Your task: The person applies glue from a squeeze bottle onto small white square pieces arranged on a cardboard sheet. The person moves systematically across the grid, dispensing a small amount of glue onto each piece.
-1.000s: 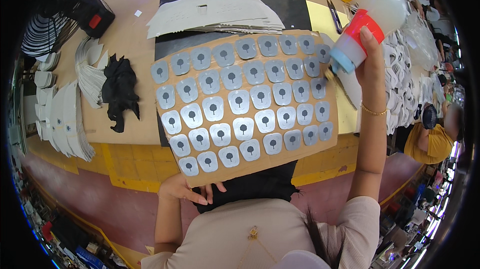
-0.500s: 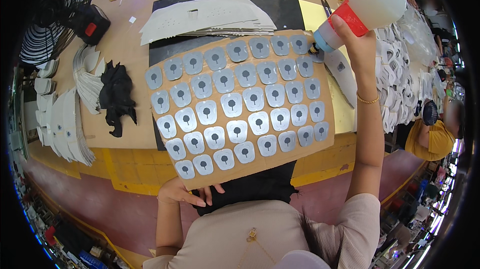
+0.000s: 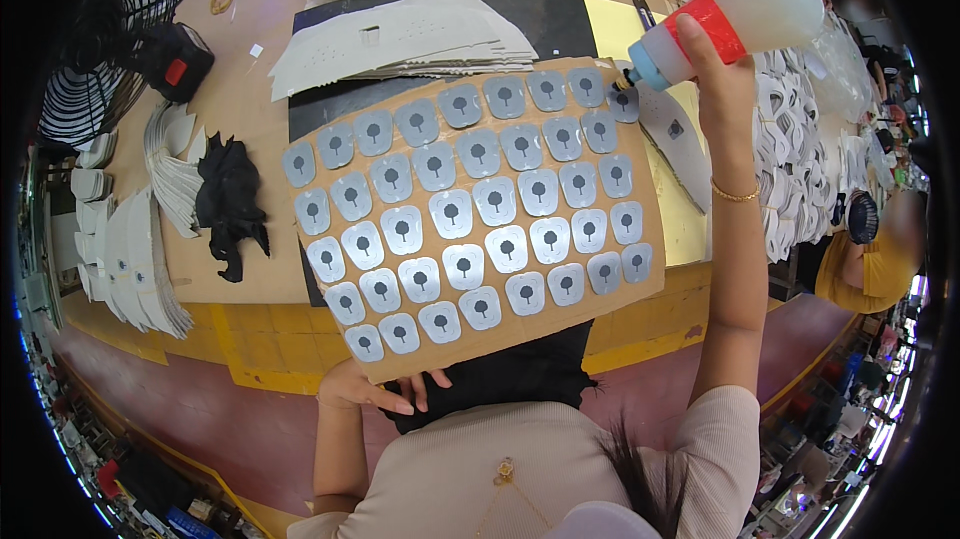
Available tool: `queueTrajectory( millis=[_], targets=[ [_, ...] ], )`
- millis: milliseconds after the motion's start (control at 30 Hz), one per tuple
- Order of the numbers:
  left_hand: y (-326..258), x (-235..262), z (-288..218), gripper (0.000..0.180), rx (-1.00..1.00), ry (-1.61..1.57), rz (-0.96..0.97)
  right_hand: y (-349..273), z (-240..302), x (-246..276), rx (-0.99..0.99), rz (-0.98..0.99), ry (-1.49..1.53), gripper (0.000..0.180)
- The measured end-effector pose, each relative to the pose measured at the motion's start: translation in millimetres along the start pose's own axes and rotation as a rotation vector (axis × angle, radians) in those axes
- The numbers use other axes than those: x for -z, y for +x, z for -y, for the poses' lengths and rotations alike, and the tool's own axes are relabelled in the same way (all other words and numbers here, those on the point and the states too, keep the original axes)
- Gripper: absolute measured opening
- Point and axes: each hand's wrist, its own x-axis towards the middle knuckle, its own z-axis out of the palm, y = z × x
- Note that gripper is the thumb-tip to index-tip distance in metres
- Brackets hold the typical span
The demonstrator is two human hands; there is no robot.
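My right hand (image 3: pixel 715 64) is wrapped round a squeeze bottle (image 3: pixel 775 4), translucent white with a red band and light-blue neck. It is tilted, its dark nozzle pointing down-left at the top right corner of a cardboard sheet (image 3: pixel 500 344). Rows of silver-grey patches (image 3: pixel 494 201), each with a dark tree shape, cover that sheet. The nozzle is close to the last patch (image 3: pixel 624 107) of the top row; whether it touches cannot be made out. At the sheet's lower left corner, my left hand (image 3: pixel 360 387) holds the edge, its fingers partly hidden beneath it.
Pale cut pieces (image 3: pixel 410 34) are stacked on a black mat (image 3: pixel 560 19) behind the sheet. A black fan (image 3: pixel 120 29), a black cloth (image 3: pixel 230 199) and more pale pieces (image 3: pixel 135 264) lie left. White loop-shaped pieces (image 3: pixel 785 159) are heaped right. A person in yellow (image 3: pixel 850 274) sits farther right.
The bottle has tilted flatter and its nozzle has shifted slightly up and left near the top right patches. The whole view has turned a little. My left hand stays at the corner.
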Motion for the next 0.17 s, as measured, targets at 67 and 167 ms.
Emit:
queueTrajectory(
  millis=[67,167],
  targets=[
    [-0.2,-0.3,-0.1,0.051,0.002,0.005,-0.001,-0.4,0.8,-5.6,0.033,0.002,-0.016,0.042],
    [-1.6,-0.1,-0.5,0.053,0.013,0.012,0.001,0.0,0.1,-9.8,0.074,0.013,-0.052,0.044]
  ],
)
